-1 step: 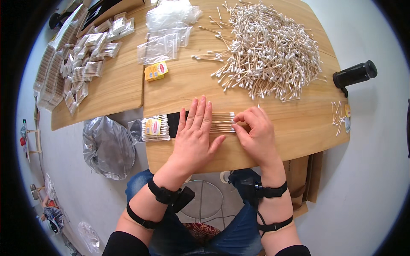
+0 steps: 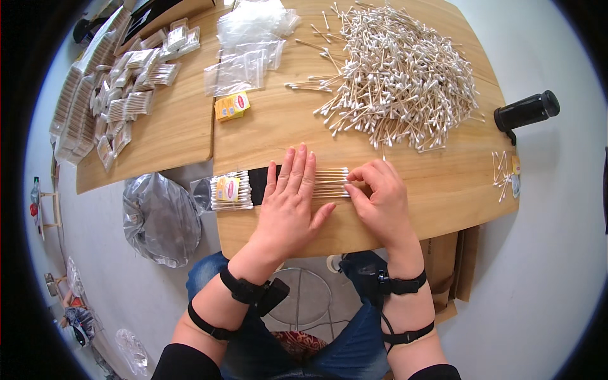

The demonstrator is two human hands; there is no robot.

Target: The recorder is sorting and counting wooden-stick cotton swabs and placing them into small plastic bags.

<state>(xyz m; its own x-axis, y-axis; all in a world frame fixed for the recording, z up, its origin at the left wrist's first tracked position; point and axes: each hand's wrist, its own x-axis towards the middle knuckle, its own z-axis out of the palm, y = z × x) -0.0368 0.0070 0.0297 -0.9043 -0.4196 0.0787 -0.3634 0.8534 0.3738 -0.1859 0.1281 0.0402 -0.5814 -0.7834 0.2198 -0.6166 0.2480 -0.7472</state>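
Note:
My left hand (image 2: 288, 202) lies flat with its fingers stretched out, over a row of cotton swabs (image 2: 330, 182) and the right part of a black strip (image 2: 258, 178). The hand hides the middle of the row; white tips show on its right. At those tips, the thumb and forefinger of my right hand (image 2: 383, 201) are pinched together on the end of a swab. To the left of the black strip sits a packed bundle of cotton swabs (image 2: 239, 201) with a yellow card (image 2: 227, 189) on it.
A large heap of loose cotton swabs (image 2: 405, 79) covers the far right. Clear plastic bags (image 2: 244, 66) and yellow cards (image 2: 232, 106) lie far left of it. Filled packs (image 2: 130, 101) crowd the left table. A black bottle-like cylinder (image 2: 525, 111) stands at the right edge.

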